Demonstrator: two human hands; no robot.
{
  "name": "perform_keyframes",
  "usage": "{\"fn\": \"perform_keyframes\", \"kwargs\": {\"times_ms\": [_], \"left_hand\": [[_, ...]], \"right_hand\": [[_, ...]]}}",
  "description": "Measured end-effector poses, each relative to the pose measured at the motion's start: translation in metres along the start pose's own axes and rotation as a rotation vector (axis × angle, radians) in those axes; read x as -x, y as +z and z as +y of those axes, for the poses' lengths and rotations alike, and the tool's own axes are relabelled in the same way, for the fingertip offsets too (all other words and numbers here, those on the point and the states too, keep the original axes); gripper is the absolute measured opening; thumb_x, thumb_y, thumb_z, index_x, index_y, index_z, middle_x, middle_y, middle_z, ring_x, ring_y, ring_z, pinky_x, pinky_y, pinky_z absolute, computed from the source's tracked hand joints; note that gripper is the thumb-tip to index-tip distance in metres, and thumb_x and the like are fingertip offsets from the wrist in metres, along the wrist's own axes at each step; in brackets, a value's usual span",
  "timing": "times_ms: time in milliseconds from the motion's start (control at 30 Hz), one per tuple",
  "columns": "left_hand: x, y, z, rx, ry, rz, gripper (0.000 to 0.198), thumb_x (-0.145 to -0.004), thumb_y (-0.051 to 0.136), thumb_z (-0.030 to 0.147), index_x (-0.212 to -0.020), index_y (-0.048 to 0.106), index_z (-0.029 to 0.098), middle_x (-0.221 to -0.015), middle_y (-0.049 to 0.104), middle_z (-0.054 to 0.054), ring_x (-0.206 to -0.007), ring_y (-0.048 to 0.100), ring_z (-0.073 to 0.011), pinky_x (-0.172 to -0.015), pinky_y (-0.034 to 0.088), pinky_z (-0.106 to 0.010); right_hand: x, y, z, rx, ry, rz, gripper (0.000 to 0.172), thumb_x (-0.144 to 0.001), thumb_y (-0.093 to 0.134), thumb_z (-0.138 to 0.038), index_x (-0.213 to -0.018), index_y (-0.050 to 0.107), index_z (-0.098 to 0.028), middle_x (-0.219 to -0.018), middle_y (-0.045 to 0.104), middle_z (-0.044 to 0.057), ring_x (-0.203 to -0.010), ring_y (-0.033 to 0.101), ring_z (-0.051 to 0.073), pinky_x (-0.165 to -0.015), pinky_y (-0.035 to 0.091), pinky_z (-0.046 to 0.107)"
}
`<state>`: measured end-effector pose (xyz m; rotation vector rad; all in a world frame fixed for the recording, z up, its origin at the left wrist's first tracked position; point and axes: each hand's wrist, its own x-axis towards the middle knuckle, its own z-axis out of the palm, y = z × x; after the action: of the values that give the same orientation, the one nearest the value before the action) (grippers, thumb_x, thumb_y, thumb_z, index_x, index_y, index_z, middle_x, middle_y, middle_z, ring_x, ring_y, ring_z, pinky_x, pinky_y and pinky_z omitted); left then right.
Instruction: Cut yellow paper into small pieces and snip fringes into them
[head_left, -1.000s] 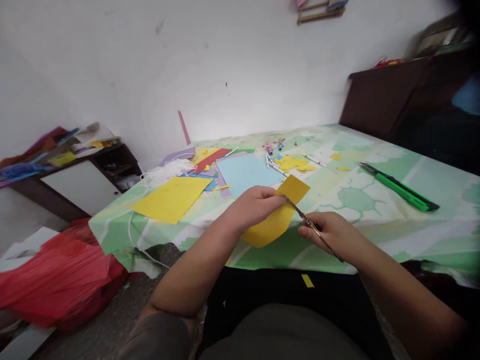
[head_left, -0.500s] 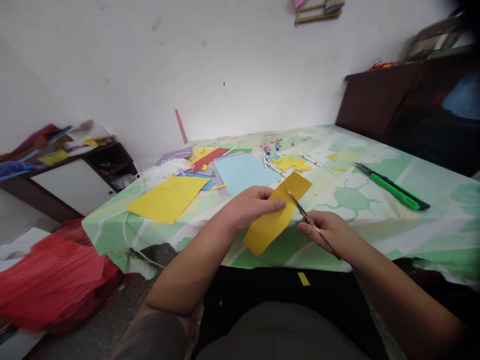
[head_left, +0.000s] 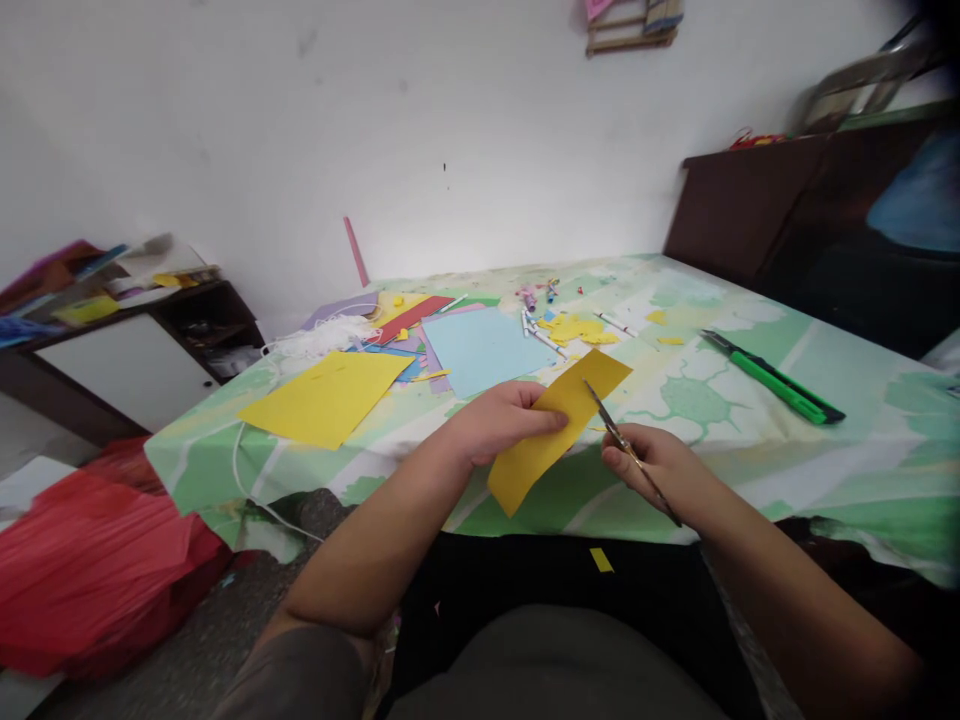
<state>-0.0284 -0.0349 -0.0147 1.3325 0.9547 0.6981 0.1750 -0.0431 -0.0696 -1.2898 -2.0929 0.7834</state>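
My left hand (head_left: pixel 501 421) pinches a strip of dark yellow paper (head_left: pixel 556 428) above the near edge of a table covered in a green-and-white cloth (head_left: pixel 705 400). My right hand (head_left: pixel 658 466) grips a pair of thin scissors (head_left: pixel 616 432), whose blades point up and left into the strip's right edge. The strip tilts from lower left to upper right.
A yellow sheet (head_left: pixel 326 397), a light blue sheet (head_left: pixel 480 347), red and purple papers, yellow scraps (head_left: pixel 574 328) and markers lie on the table. A green utility knife (head_left: pixel 772 376) rests at the right. A red plastic bag (head_left: pixel 97 570) sits on the floor at left. A small yellow scrap (head_left: pixel 601 560) lies on my lap.
The yellow strip has turned narrower and more upright in my left hand, and the scissors blades have moved further along its right edge.
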Motion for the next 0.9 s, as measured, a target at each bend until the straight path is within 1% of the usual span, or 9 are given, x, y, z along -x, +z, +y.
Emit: {"fn": "perform_keyframes", "kwargs": {"times_ms": [100,200,300,467,667,900], "left_hand": [[0.003,-0.004,0.007,-0.088,0.026,0.056,0.014,-0.068,0.061,0.028,-0.074,0.060,0.015,-0.062,0.058,0.001,-0.051,0.053,-0.0078,-0.050,0.038,-0.021],[0.007,-0.009,0.014,-0.159,0.054,0.123,0.015,-0.069,0.059,0.030,-0.073,0.060,0.016,-0.061,0.056,0.002,-0.050,0.050,-0.0069,-0.049,0.036,-0.020],[0.009,-0.012,0.019,-0.215,0.070,0.123,0.017,-0.069,0.059,0.032,-0.073,0.060,0.016,-0.063,0.056,0.001,-0.051,0.050,-0.0071,-0.049,0.036,-0.020],[0.014,-0.014,0.023,-0.345,0.064,0.113,0.019,-0.068,0.057,0.035,-0.071,0.059,0.017,-0.062,0.056,0.001,-0.052,0.050,-0.0084,-0.050,0.036,-0.021],[0.018,-0.017,0.029,-0.488,0.062,0.104,0.023,-0.068,0.054,0.038,-0.075,0.061,0.018,-0.067,0.060,-0.002,-0.055,0.052,-0.0114,-0.052,0.038,-0.024],[0.024,-0.021,0.034,-0.683,0.025,0.177,0.027,-0.068,0.052,0.041,-0.082,0.062,0.020,-0.076,0.064,-0.003,-0.062,0.057,-0.0153,-0.052,0.038,-0.024]], "right_hand": [[0.005,-0.003,-0.001,0.066,-0.010,-0.027,0.032,-0.076,0.043,-0.051,-0.067,0.046,-0.021,-0.061,0.046,-0.001,-0.059,0.043,0.014,-0.056,0.036,0.027],[0.011,-0.005,-0.004,0.137,0.015,-0.062,0.030,-0.076,0.044,-0.050,-0.069,0.048,-0.021,-0.064,0.050,0.000,-0.061,0.046,0.015,-0.058,0.037,0.029],[0.014,-0.003,-0.008,0.171,0.015,-0.099,0.030,-0.076,0.043,-0.049,-0.069,0.049,-0.020,-0.065,0.051,0.001,-0.062,0.046,0.016,-0.057,0.037,0.029],[0.012,0.000,-0.014,0.134,-0.040,-0.089,0.035,-0.078,0.038,-0.052,-0.067,0.046,-0.020,-0.062,0.047,0.000,-0.060,0.043,0.015,-0.056,0.037,0.028],[0.011,0.003,-0.025,0.191,-0.051,-0.139,0.035,-0.080,0.036,-0.051,-0.066,0.045,-0.020,-0.061,0.047,0.000,-0.058,0.043,0.014,-0.054,0.035,0.028],[0.010,0.007,-0.025,0.247,-0.033,-0.142,0.035,-0.080,0.036,-0.051,-0.066,0.045,-0.020,-0.061,0.048,0.000,-0.058,0.043,0.014,-0.053,0.035,0.027]]}}
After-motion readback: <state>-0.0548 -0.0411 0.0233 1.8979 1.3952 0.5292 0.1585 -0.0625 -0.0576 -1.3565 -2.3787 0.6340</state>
